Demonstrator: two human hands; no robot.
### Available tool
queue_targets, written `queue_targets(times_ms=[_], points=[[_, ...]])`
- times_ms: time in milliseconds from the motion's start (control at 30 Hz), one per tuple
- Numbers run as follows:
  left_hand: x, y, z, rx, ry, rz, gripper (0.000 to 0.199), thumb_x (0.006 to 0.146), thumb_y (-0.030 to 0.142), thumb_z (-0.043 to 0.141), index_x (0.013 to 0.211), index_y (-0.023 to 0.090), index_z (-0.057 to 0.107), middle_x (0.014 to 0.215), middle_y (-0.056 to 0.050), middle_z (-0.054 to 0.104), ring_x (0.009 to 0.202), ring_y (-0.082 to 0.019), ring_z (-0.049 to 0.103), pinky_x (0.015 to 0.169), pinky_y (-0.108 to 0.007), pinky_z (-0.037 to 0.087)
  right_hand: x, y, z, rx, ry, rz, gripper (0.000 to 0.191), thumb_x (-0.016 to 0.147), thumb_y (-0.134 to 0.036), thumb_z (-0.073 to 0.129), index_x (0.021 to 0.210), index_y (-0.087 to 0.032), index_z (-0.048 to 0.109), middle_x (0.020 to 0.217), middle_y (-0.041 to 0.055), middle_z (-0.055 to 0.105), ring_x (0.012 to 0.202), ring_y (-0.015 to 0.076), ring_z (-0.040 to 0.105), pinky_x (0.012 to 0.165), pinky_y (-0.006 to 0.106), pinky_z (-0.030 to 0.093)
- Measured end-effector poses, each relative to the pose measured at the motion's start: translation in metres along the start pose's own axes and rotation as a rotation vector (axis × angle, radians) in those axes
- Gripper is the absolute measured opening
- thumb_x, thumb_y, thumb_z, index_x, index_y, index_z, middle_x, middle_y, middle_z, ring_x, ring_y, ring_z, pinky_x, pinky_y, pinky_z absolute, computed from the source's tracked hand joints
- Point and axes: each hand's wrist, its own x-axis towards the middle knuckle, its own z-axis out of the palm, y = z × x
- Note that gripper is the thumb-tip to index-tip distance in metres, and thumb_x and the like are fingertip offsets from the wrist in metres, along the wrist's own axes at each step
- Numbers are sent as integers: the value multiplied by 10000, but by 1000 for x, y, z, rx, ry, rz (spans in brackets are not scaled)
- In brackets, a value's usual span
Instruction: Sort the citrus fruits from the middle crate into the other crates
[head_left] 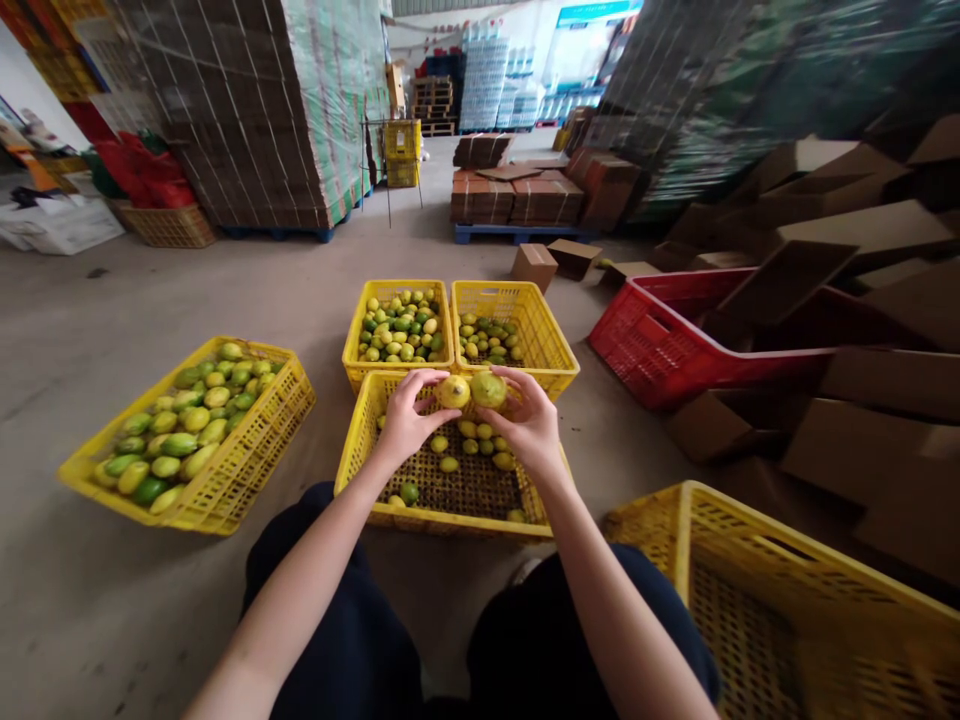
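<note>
My left hand (412,415) pinches a yellow lemon (454,392) between thumb and fingers. Close beside it, my right hand (527,420) grips a greener, yellow-green lemon (488,389). Both fruits are held up side by side above a yellow plastic crate (450,520) between my knees. Several yellow and green lemons (448,464) lie scattered on that crate's slatted bottom; my hands hide part of its far side. Directly behind stand two more yellow crates, the left one (352,372) well filled with mixed green and yellow fruit, the right one (551,335) holding fewer.
A full yellow crate (247,480) of lemons sits at left. Another yellow crate (686,540) is at lower right. A red crate (660,350) and loose cardboard boxes (862,410) crowd the right. Wrapped pallet stacks (240,110) and flattened cartons (517,195) stand farther back.
</note>
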Motion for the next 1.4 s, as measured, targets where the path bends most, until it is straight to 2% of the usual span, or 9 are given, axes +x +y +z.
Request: queue_targets(times_ms=[167,400,600,767,933,1033,1133,1267,1400], points=[[3,-7,-2,-55,6,-80,464,537,209,851,967,218,678,1097,-67,625,999,-203,579,824,-295,510,1,-3,-4,60,-51,74,454,585,-204,792,1004,-281,638,1118,21,639,1038,217,600,894,360,504],[7,-10,-6,-315,-68,-504,485,619,545,763,863,131,697,823,-91,699,696,-168,649,696,-317,553,4,-7,-6,220,-84,387,336,653,-424,760,908,-258,618,841,-12,691,677,165,663,586,297,562],[6,-9,-5,-436,-71,-615,446,708,511,721,844,87,695,786,-131,710,669,-172,663,643,-278,555,5,-7,-2,358,-109,488,367,673,-531,719,809,-205,617,652,-2,676,478,142,627,434,257,542],[4,-6,-4,-506,-66,-628,344,766,395,702,956,110,679,886,-100,711,707,-150,663,683,-273,564,5,-4,-2,412,-95,512,360,663,-462,751,895,-217,629,727,-6,700,515,147,649,466,274,572],[4,-4,-4,-459,-29,-495,353,698,239,763,1038,195,676,1063,-57,668,895,-150,634,775,-274,534,3,-2,-1,375,-82,446,430,676,-352,763,1080,-291,629,880,-27,695,723,157,679,603,287,601],[3,-5,-3,-397,-13,-457,404,670,255,786,1059,217,686,1108,-61,652,970,-177,616,807,-285,517,1,3,4,268,-106,381,435,735,-388,708,1156,-323,619,1027,-17,680,835,160,656,647,280,592],[2,-9,0,-345,-13,-468,416,672,323,784,1066,217,700,1129,-71,658,988,-198,612,801,-286,514,-1,10,9,196,-116,376,379,745,-444,675,1092,-292,668,1154,-4,644,902,170,629,659,267,579],[1,-13,3,-275,3,-479,379,712,352,751,1064,218,711,1186,-67,654,1056,-224,597,829,-301,514,-2,13,14,132,-110,416,359,730,-481,665,1014,-262,678,1081,6,667,872,170,624,647,257,560],[-1,-12,5,-352,-73,-536,265,777,265,687,1030,191,717,1150,-73,671,1074,-224,598,911,-372,504,-4,10,16,59,-70,462,382,693,-500,693,990,-268,635,937,-8,671,781,156,626,622,260,547]])
